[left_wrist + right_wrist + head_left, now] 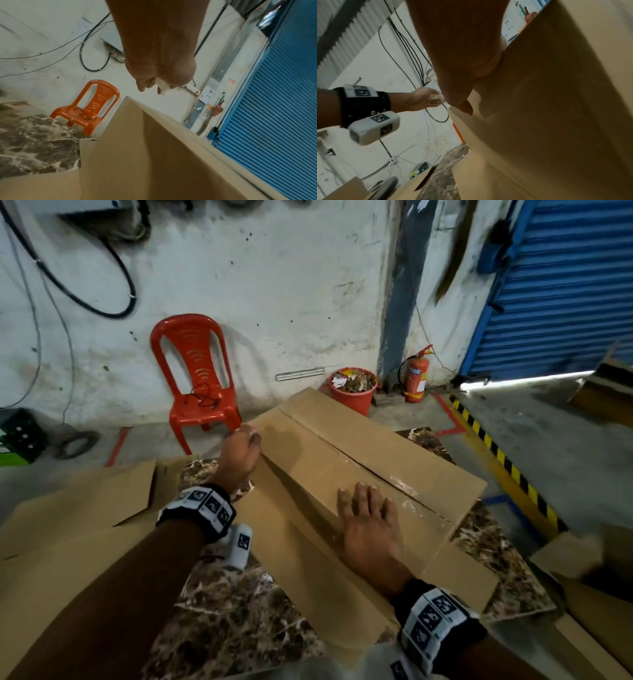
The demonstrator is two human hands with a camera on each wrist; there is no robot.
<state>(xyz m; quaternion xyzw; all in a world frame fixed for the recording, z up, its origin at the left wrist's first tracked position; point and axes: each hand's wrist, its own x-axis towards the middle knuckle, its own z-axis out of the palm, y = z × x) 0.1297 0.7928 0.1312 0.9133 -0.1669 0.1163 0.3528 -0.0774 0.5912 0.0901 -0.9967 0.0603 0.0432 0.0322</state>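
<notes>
A long brown cardboard box [359, 460] lies on a marble-patterned table [233, 611], its top seam covered with clear tape [407, 501]. My right hand [368, 522] lies flat on the box top beside the seam, fingers straight. My left hand [239, 453] hovers at the box's far left corner, fingers curled. In the left wrist view the left hand [154, 83] pinches a crumpled white scrap [163, 86] just above the box corner [130, 100]. The right wrist view shows the right hand [464, 83] pressed on the box [556, 108], with the left hand [423, 98] beyond.
Flattened cardboard [78, 515] lies on the table's left side, more cardboard [582, 594] at the right. Behind the table stand a red plastic chair [198, 381], a red bucket of scraps [354, 390] and a fire extinguisher [416, 378]. A blue shutter [565, 285] is at the right.
</notes>
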